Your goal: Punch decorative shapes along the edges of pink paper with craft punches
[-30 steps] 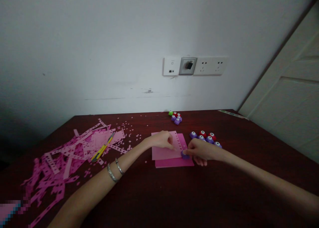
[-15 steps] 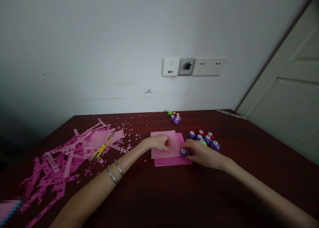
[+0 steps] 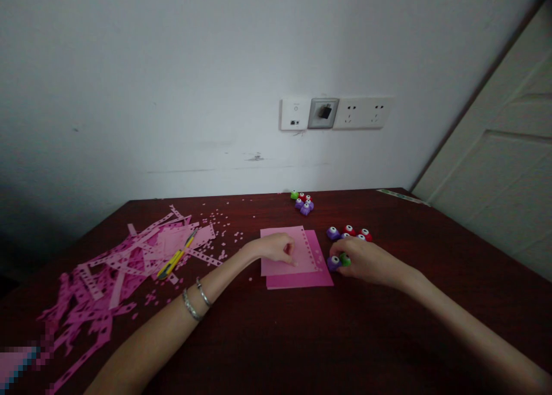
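My left hand [image 3: 278, 248] rests with curled fingers on a stack of pink paper sheets [image 3: 297, 268], pressing the top sheet down; its right edge carries a row of punched holes. My right hand [image 3: 360, 260] lies just right of the paper, fingers closed round a purple craft punch [image 3: 333, 262] with a green punch [image 3: 345, 259] touching it. Behind that hand sits a cluster of purple and red punches [image 3: 351, 233].
A heap of punched pink paper strips [image 3: 116, 268] covers the left of the dark red table [image 3: 280, 337], with a yellow utility knife [image 3: 176, 256] on it and pink confetti nearby. A smaller group of punches [image 3: 303, 202] stands near the wall. Wall sockets hang above.
My right hand drew the purple punch off the paper's right edge and back toward the punch cluster. My left hand stayed on the paper.
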`<state>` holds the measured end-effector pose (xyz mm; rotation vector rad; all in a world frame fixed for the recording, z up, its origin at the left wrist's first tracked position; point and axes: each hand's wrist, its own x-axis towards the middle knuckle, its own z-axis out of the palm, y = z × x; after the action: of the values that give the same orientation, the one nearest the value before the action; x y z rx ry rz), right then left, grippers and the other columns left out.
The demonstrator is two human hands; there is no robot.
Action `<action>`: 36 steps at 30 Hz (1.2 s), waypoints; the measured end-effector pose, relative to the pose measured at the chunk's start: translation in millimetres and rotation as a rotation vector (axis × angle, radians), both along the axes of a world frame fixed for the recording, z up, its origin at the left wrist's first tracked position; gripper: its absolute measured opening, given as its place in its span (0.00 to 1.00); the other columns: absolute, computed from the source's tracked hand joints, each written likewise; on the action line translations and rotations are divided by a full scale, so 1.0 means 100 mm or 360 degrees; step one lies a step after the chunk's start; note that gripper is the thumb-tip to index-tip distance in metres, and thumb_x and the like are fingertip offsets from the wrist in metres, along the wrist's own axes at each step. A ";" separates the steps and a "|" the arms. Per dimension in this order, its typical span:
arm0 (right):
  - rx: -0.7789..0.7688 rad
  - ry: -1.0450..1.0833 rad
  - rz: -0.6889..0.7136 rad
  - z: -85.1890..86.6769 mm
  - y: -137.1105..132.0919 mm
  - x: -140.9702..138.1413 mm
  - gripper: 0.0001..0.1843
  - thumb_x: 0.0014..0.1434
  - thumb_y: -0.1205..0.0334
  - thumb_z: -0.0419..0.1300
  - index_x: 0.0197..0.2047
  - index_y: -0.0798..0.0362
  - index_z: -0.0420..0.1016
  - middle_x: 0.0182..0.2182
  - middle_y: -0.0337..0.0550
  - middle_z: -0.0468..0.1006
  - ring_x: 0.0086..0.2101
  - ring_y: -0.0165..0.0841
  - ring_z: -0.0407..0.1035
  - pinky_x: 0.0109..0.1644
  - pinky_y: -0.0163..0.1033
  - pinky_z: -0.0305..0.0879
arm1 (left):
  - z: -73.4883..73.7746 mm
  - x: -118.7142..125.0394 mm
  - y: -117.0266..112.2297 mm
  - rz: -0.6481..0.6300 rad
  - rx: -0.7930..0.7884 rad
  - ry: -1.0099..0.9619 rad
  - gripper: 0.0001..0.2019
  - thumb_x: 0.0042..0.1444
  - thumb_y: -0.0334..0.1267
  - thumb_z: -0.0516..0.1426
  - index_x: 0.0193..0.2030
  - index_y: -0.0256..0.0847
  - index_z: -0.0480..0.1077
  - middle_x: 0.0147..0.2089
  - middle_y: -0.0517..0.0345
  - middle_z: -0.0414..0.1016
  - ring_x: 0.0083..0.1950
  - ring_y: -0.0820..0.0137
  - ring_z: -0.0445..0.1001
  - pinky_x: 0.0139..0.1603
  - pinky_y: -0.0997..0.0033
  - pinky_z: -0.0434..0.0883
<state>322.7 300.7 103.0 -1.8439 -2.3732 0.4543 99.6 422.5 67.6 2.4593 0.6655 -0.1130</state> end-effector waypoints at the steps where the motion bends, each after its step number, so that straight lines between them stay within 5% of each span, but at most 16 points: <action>1: 0.0004 -0.0031 -0.0008 0.00 0.00 0.01 0.11 0.47 0.65 0.58 0.37 0.51 0.74 0.36 0.45 0.74 0.38 0.38 0.68 0.39 0.38 0.61 | 0.00 0.00 0.00 -0.0002 -0.0004 -0.0002 0.14 0.44 0.46 0.61 0.28 0.37 0.65 0.27 0.62 0.64 0.27 0.76 0.61 0.27 0.76 0.56; 11: 0.0025 -0.0267 -0.0108 0.06 0.00 0.11 0.11 0.47 0.67 0.57 0.37 0.51 0.73 0.36 0.45 0.75 0.37 0.41 0.69 0.36 0.40 0.61 | 0.05 0.00 -0.02 0.0045 -0.0008 0.0026 0.14 0.43 0.46 0.62 0.28 0.37 0.67 0.29 0.60 0.66 0.29 0.74 0.62 0.30 0.75 0.58; 16: 0.0176 -0.0166 -0.0041 0.09 -0.02 0.06 0.12 0.50 0.66 0.57 0.39 0.51 0.72 0.41 0.46 0.75 0.42 0.41 0.68 0.43 0.41 0.60 | 0.04 -0.01 -0.03 0.0066 -0.0088 -0.0036 0.15 0.42 0.47 0.62 0.28 0.36 0.68 0.28 0.60 0.66 0.28 0.75 0.62 0.28 0.75 0.58; 20: 0.0089 0.0025 0.0018 0.16 -0.06 -0.10 0.08 0.54 0.66 0.53 0.35 0.52 0.73 0.34 0.45 0.76 0.34 0.36 0.69 0.36 0.36 0.59 | 0.10 -0.06 0.00 0.0117 -0.0111 -0.0154 0.14 0.44 0.46 0.60 0.28 0.36 0.69 0.27 0.61 0.68 0.28 0.75 0.64 0.28 0.75 0.59; 25: -0.0141 0.0185 0.0162 0.12 -0.11 -0.25 0.11 0.57 0.63 0.50 0.32 0.54 0.73 0.28 0.43 0.76 0.27 0.31 0.67 0.28 0.33 0.56 | 0.18 -0.19 0.15 0.0306 0.0140 -0.0254 0.09 0.46 0.39 0.57 0.31 0.35 0.70 0.30 0.58 0.71 0.31 0.75 0.67 0.31 0.76 0.61; 31: -0.0170 0.0107 0.0113 0.00 -0.11 -0.26 0.13 0.58 0.64 0.48 0.26 0.56 0.69 0.22 0.41 0.72 0.21 0.28 0.64 0.25 0.32 0.53 | 0.11 -0.37 0.38 0.0503 0.0601 -0.0167 0.12 0.46 0.42 0.58 0.36 0.37 0.71 0.36 0.53 0.72 0.39 0.67 0.68 0.37 0.71 0.63; 36: -0.0152 0.0132 0.0090 -0.03 -0.12 -0.26 0.12 0.57 0.65 0.48 0.25 0.55 0.68 0.20 0.39 0.71 0.20 0.26 0.62 0.24 0.32 0.52 | 0.03 -0.39 0.44 0.0444 0.0585 -0.0203 0.12 0.46 0.43 0.58 0.35 0.38 0.72 0.35 0.54 0.73 0.38 0.66 0.69 0.38 0.69 0.63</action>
<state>296.3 289.0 100.3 -1.7624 -2.3928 0.6475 60.6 466.4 71.0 2.6553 1.0397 0.2972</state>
